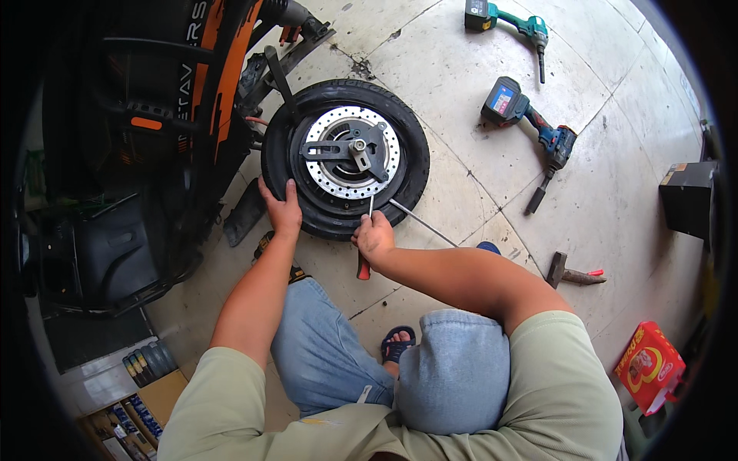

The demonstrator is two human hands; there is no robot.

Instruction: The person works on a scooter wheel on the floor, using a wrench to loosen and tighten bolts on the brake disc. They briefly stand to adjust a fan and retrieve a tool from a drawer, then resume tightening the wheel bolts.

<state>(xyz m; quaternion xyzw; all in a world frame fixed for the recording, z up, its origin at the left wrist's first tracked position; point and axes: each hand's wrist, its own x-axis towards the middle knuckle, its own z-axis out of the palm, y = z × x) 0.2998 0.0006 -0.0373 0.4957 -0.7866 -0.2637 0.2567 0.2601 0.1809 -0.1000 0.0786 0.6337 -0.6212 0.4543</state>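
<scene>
A scooter hub-motor wheel with a black rubber tyre lies on its side on the floor, a drilled metal brake disc facing up. My left hand rests on the tyre's near left edge, fingers spread. In my right hand is a screwdriver with a red and black handle; its shaft points up towards the disc's lower edge, and its tip's exact contact is unclear. A long metal rod, perhaps a tyre lever, leans at the rim just right of it, its far end reaching the floor side.
An orange and black scooter stands at the left. Two cordless impact wrenches, one green and one blue, lie on the tiles at the right. A hammer lies nearer, with a red bag beyond it.
</scene>
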